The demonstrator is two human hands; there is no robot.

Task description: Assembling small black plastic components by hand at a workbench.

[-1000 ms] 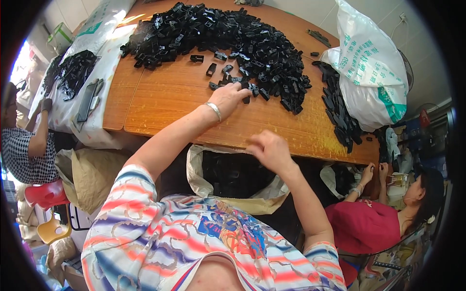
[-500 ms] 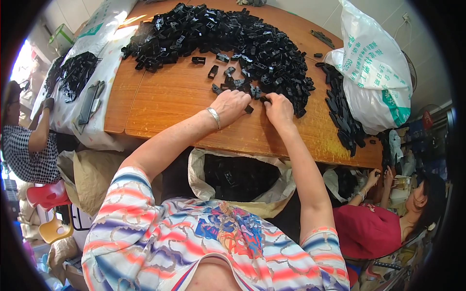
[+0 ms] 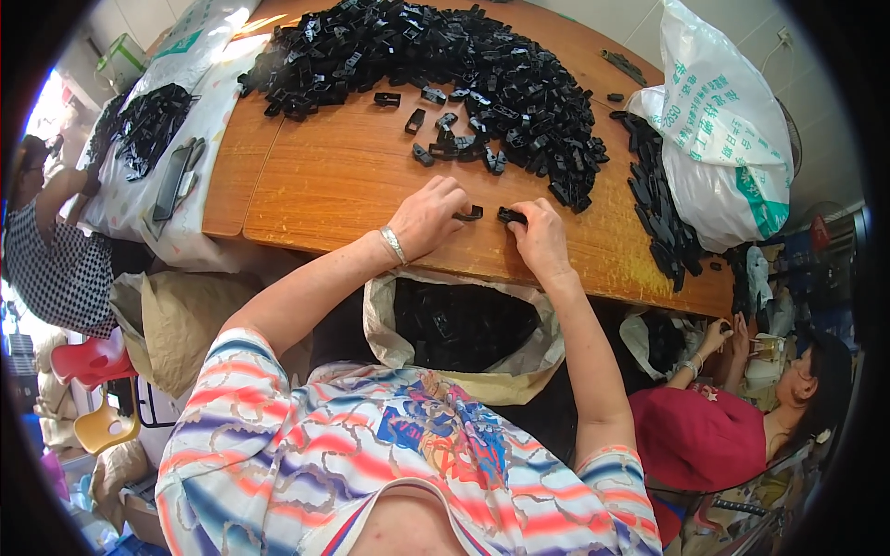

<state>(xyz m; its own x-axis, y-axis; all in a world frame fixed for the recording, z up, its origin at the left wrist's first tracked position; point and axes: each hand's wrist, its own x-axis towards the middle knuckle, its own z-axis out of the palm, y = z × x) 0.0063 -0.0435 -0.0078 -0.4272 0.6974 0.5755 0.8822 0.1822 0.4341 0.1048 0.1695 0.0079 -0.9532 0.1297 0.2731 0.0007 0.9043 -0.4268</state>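
Note:
Over the wooden table, my left hand point(image 3: 428, 220) pinches a small black plastic part point(image 3: 471, 213) between thumb and fingers. Opposite it, my right hand point(image 3: 542, 236) grips another small black plastic part point(image 3: 510, 216). The two parts face each other with a short gap between them. Just beyond my hands lie several loose black parts point(image 3: 454, 145), and behind them curves a large heap of the same black pieces point(image 3: 399, 46). Below the table edge, an open sack point(image 3: 380, 324) holds more black pieces.
A white plastic bag point(image 3: 718, 130) stands on the right of the wooden table point(image 3: 324, 195), beside a row of long black pieces point(image 3: 654, 199). At the right a person in a red top point(image 3: 695, 435) works; another in a checked top point(image 3: 60, 278) is at the left table.
Both hands have drawn back from the loose pieces toward the table's near edge, each with a black part. The person at the left has leaned forward.

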